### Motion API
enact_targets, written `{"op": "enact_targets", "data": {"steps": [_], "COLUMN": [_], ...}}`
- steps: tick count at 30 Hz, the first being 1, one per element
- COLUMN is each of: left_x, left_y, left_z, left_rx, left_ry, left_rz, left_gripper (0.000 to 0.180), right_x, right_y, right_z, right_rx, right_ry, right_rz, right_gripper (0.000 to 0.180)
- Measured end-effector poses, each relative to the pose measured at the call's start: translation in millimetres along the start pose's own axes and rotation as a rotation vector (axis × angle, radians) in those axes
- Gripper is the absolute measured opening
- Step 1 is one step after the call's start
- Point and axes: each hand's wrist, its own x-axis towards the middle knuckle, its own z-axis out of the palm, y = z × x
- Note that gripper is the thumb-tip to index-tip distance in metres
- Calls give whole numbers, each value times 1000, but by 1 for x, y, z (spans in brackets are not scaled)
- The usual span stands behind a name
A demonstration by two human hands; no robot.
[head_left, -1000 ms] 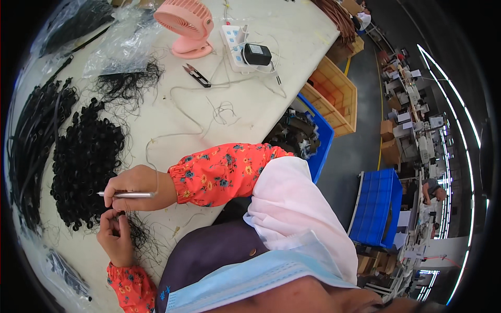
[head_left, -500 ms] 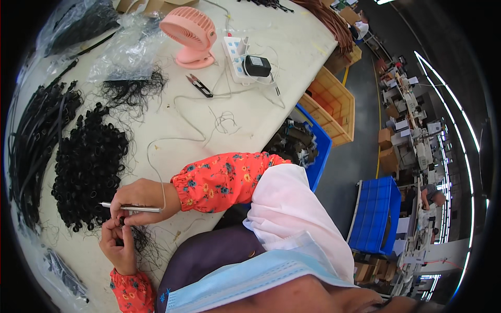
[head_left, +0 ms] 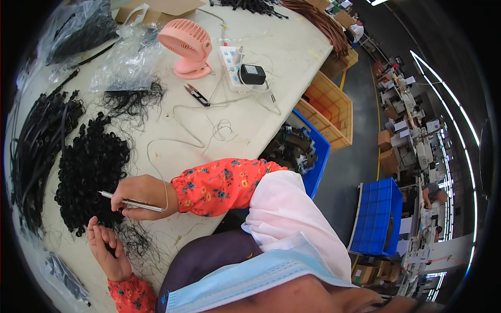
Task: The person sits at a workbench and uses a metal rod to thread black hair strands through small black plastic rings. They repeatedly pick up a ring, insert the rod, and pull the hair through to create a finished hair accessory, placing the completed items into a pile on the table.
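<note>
Right hand (head_left: pixel 140 195) gripped silver tool (head_left: pixel 130 201), slid down table (head_left: pixel 271 68) closer to left hand (head_left: pixel 107 250) since last look. Left hand pinched small black piece, fingers half curled, beside black coil pile (head_left: pixel 88 167). Fitting step looked close.

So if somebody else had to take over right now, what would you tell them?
Right hand: holds a thin silver tool, its tip at the edge of the heap of small black coiled parts.
Left hand: palm up at the table edge, fingers curled round a small black piece; thin black strands lie beside it.
Also there: long black bundles on the far left, small snips, a pink fan.
Done: cannot tell how many coiled parts are finished.
Left: a big heap sits by the hands.
</note>
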Motion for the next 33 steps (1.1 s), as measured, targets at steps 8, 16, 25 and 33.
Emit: {"op": "enact_targets", "data": {"steps": [8, 16, 25, 33], "left_x": [2, 2, -17, -47], "left_y": [4, 1, 41, 35], "left_z": [-13, -2, -17, -21], "left_rx": [-615, 196, 1078, 1218], "left_ry": [-32, -18, -126, -492], "left_rz": [-420, -85, 245, 178], "left_gripper": [23, 13, 19, 28], "right_x": [-6, 1, 11, 6], "right_y": [-3, 1, 1, 4], "right_z": [-1, -1, 4, 1], "right_rx": [30, -16, -94, -92], "right_ry": [-28, -41, -42, -30], "right_rz": [-9, 7, 57, 83], "right_gripper": [24, 23, 26, 26]}}
